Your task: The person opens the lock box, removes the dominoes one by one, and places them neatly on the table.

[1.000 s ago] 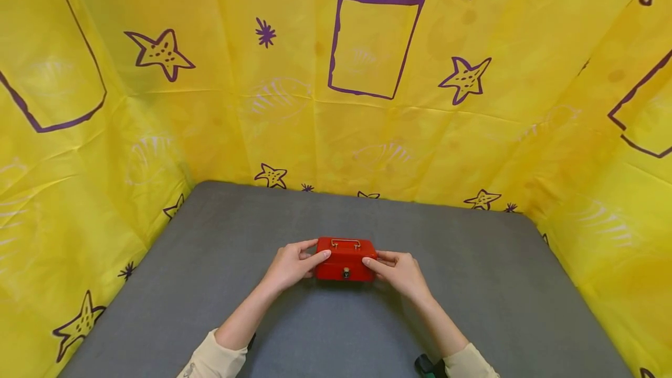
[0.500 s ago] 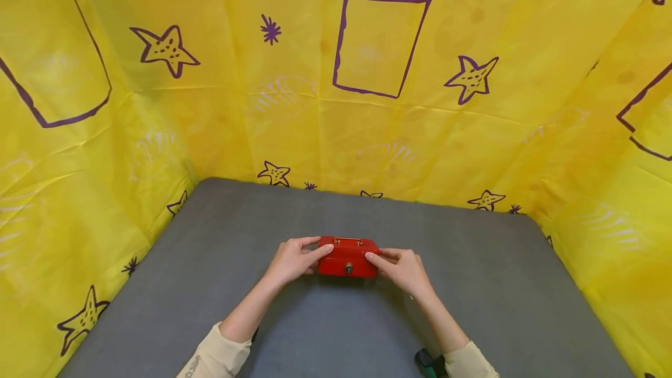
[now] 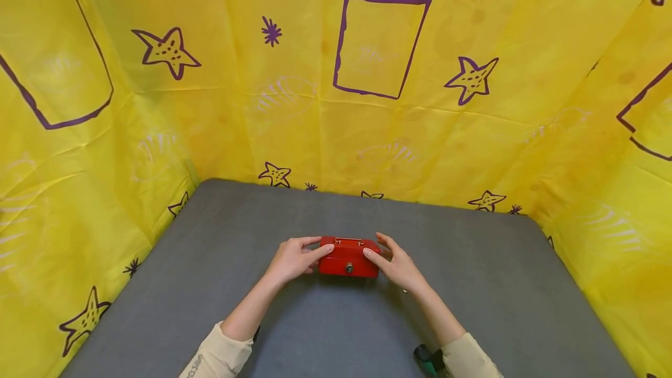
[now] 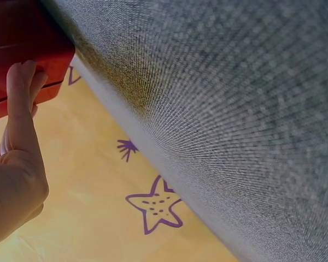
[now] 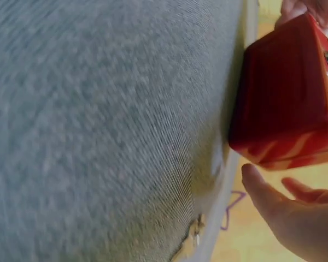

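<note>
A small red cash box sits on the grey table, with a metal handle on its lid and a round lock at the front. My left hand grips its left end, thumb at the front edge of the lid and fingers along the side. At the right end, my right hand has its fingers spread off the box, while its thumb overlaps the lid's right edge in the head view. The right wrist view shows a gap between the right fingers and the box.
Metal keys lie on the table near my right wrist. Yellow cloth walls with purple drawings close off the back and both sides of the grey table. A black and green device is at my right sleeve.
My right fingers have come away from the box's right end and spread. The left hand keeps its grip. The box has barely moved, and the keys show slightly beside the right wrist.
</note>
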A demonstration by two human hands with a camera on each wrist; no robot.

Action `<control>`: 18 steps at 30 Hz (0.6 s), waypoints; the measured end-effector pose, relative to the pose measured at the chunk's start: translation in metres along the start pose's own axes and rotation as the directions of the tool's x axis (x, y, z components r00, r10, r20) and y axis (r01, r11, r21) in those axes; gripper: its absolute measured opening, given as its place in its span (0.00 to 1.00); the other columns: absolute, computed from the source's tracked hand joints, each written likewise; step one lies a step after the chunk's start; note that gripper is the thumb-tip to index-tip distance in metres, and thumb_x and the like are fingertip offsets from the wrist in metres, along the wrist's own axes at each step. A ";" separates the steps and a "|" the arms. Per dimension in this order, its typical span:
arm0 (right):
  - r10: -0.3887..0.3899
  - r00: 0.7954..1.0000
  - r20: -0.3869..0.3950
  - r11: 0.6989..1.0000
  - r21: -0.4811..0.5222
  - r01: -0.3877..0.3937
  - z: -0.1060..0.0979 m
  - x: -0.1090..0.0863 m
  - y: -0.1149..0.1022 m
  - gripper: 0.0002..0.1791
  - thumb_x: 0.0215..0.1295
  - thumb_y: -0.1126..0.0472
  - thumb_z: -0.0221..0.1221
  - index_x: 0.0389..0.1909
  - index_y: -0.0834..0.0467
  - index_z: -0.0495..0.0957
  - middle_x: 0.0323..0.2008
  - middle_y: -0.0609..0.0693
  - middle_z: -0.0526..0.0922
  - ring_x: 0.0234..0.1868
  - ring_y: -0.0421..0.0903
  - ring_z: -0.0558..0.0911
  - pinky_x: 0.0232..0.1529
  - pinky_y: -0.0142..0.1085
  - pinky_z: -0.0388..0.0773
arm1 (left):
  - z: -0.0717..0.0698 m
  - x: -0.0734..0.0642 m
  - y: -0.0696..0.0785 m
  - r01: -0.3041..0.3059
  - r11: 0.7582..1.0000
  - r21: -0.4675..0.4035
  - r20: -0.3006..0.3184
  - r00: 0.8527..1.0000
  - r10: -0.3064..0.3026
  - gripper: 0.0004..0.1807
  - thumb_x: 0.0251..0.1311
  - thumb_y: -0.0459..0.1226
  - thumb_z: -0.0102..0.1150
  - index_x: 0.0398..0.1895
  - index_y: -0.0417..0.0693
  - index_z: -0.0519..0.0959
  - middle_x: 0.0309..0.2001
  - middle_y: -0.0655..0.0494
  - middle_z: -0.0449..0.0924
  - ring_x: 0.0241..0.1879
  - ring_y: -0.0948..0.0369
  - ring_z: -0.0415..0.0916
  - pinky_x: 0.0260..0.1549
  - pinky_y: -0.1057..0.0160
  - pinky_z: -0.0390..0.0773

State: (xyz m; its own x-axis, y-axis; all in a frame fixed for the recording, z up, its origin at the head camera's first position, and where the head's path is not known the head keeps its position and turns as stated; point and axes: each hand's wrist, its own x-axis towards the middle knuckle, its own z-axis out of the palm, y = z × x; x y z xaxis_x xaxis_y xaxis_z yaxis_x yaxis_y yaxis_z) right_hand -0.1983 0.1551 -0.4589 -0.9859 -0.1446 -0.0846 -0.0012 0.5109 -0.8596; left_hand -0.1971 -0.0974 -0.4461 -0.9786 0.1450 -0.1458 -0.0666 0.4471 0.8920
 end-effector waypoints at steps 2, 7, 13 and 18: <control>0.016 0.999 0.043 0.999 0.045 -0.018 0.003 0.003 0.000 0.41 0.57 0.40 0.57 0.67 0.54 0.57 0.65 0.56 0.63 0.61 0.54 0.67 0.57 0.52 0.65 | -0.001 0.000 0.000 0.000 1.000 -0.003 -0.002 1.000 0.000 0.38 0.47 0.59 0.62 0.57 0.45 0.73 0.32 0.52 0.83 0.26 0.59 0.81 0.27 0.60 0.80; 0.059 0.993 0.099 0.990 0.121 -0.071 0.004 0.001 -0.009 0.40 0.58 0.41 0.57 0.68 0.54 0.56 0.64 0.56 0.63 0.61 0.54 0.65 0.58 0.54 0.60 | 0.000 -0.001 0.000 0.014 1.000 -0.022 -0.006 1.000 -0.015 0.39 0.46 0.61 0.62 0.57 0.45 0.74 0.35 0.51 0.83 0.26 0.59 0.81 0.26 0.62 0.79; 0.065 0.993 0.098 0.994 0.083 -0.073 0.006 0.004 -0.007 0.38 0.58 0.41 0.57 0.66 0.53 0.60 0.59 0.54 0.69 0.56 0.52 0.69 0.53 0.52 0.65 | 0.002 0.000 -0.002 0.026 1.000 -0.011 -0.013 1.000 -0.026 0.40 0.44 0.62 0.62 0.56 0.46 0.74 0.35 0.51 0.83 0.26 0.58 0.81 0.27 0.60 0.79; 0.058 0.995 0.087 0.996 0.069 -0.064 0.009 0.011 0.006 0.38 0.56 0.38 0.57 0.66 0.50 0.61 0.58 0.53 0.71 0.54 0.50 0.70 0.52 0.50 0.66 | 0.003 0.002 -0.004 0.013 1.000 0.029 -0.039 0.999 -0.012 0.39 0.44 0.64 0.61 0.55 0.49 0.75 0.32 0.55 0.84 0.25 0.56 0.81 0.27 0.59 0.78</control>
State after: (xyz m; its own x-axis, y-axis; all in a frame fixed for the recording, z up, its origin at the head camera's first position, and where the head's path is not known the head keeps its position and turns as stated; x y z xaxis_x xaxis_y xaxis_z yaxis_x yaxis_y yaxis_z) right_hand -0.2079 0.1493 -0.4696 -0.9660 -0.1877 -0.1777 0.0737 0.4593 -0.8852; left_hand -0.1981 -0.0965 -0.4507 -0.9846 0.1053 -0.1397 -0.0738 0.4741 0.8774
